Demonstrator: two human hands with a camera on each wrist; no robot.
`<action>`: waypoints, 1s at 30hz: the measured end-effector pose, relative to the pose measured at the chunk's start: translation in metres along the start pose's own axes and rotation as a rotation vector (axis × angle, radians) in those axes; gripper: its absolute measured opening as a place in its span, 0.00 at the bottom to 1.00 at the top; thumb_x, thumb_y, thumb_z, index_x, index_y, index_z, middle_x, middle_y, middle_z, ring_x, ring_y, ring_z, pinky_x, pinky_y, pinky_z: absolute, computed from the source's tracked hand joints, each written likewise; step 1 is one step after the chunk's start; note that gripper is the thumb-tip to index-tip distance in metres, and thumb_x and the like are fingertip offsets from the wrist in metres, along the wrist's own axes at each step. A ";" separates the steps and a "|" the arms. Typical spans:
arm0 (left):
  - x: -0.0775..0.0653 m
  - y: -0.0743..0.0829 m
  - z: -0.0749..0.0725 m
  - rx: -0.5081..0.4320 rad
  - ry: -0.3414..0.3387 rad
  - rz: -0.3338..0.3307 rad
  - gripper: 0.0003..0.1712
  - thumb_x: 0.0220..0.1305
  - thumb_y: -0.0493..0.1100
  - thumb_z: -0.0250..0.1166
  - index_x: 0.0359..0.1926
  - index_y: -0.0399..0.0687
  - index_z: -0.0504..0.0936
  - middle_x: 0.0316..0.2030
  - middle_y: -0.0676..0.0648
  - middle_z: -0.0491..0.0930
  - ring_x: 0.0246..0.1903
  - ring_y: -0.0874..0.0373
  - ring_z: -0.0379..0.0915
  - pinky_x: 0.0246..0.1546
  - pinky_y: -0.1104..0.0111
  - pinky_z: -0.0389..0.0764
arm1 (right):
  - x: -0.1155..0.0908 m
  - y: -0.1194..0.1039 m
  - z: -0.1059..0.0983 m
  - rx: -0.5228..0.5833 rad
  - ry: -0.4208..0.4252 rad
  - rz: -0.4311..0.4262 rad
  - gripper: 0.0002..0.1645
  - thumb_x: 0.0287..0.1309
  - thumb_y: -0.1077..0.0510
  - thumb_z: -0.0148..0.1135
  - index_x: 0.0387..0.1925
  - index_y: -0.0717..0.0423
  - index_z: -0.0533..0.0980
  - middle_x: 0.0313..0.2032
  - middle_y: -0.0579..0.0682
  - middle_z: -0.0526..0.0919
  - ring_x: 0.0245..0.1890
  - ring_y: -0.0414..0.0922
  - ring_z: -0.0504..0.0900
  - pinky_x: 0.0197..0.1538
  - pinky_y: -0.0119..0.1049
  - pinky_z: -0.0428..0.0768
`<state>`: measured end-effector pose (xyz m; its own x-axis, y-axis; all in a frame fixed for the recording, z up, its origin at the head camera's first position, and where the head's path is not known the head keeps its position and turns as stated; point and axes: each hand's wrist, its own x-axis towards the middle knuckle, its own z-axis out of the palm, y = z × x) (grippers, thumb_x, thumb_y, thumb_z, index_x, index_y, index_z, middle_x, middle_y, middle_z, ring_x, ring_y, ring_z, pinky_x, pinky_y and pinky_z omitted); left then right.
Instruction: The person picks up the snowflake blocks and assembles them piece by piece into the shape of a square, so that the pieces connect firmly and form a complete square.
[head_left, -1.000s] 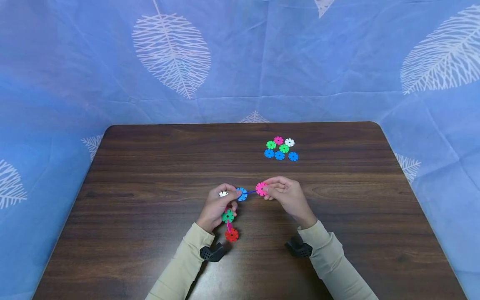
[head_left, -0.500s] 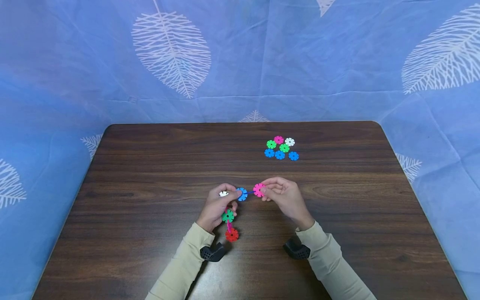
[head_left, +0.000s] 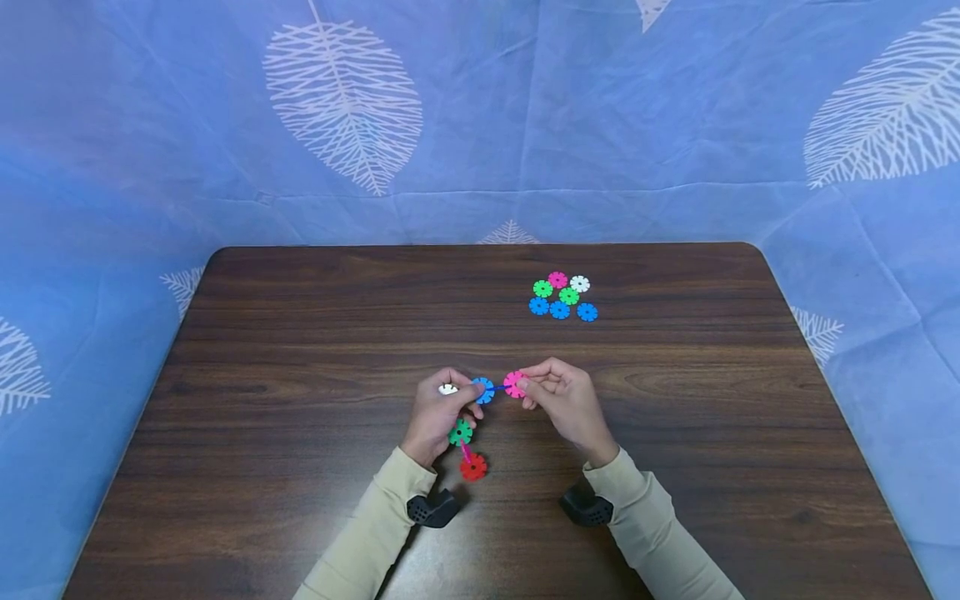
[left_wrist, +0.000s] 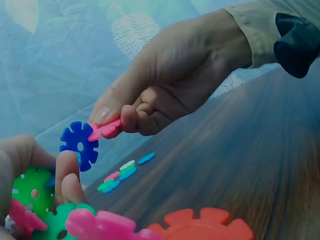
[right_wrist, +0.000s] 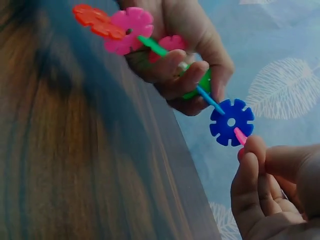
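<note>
Pinching a light-blue notched plastic disc (head_left: pixel 487 397), left hand (head_left: pixel 433 417) has fingers closed, while right hand (head_left: pixel 572 404), fingers also closed, pinches a pink notched plastic disc (head_left: pixel 512 379) touching a dark-blue notched plastic disc (right_wrist: pixel 222 124), all above the dark-brown wood-grain tabletop (head_left: pixel 300 375).

A brown wood-grain table (head_left: pixel 300 333) bears seven notched discs (head_left: pixel 569 296) near its far edge: pink, white, green, blue.

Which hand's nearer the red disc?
Left. In the head view, the left hand is just up and left of the red disc; the right hand is farther off, up and right, pinching a pink disc.
</note>
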<state>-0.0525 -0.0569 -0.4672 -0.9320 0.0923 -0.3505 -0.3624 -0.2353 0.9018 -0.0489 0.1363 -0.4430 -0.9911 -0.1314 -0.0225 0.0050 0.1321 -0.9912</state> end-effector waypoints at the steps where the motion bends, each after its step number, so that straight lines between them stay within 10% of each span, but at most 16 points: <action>1: 0.000 0.000 0.001 -0.003 0.003 0.005 0.09 0.55 0.32 0.66 0.25 0.42 0.73 0.16 0.49 0.79 0.12 0.63 0.73 0.12 0.72 0.75 | 0.000 0.000 0.000 0.002 0.004 -0.007 0.09 0.58 0.66 0.61 0.39 0.70 0.77 0.31 0.66 0.83 0.22 0.37 0.81 0.29 0.36 0.84; 21: -0.007 0.006 -0.001 -0.315 -0.339 -0.198 0.25 0.72 0.44 0.51 0.58 0.25 0.62 0.35 0.45 0.85 0.36 0.54 0.85 0.47 0.61 0.82 | 0.017 -0.006 -0.015 -0.084 -0.096 0.007 0.13 0.60 0.63 0.61 0.42 0.70 0.76 0.35 0.67 0.82 0.22 0.36 0.78 0.30 0.29 0.82; 30: -0.011 0.010 -0.005 -0.243 -0.553 -0.247 0.28 0.74 0.40 0.46 0.67 0.29 0.54 0.39 0.47 0.82 0.38 0.57 0.84 0.45 0.63 0.83 | 0.026 -0.026 -0.015 -0.155 -0.234 0.006 0.13 0.59 0.63 0.62 0.44 0.67 0.78 0.34 0.63 0.84 0.24 0.43 0.81 0.33 0.40 0.84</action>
<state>-0.0462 -0.0653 -0.4559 -0.7071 0.6404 -0.2998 -0.6159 -0.3494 0.7061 -0.0773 0.1443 -0.4157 -0.9331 -0.3516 -0.0753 -0.0279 0.2797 -0.9597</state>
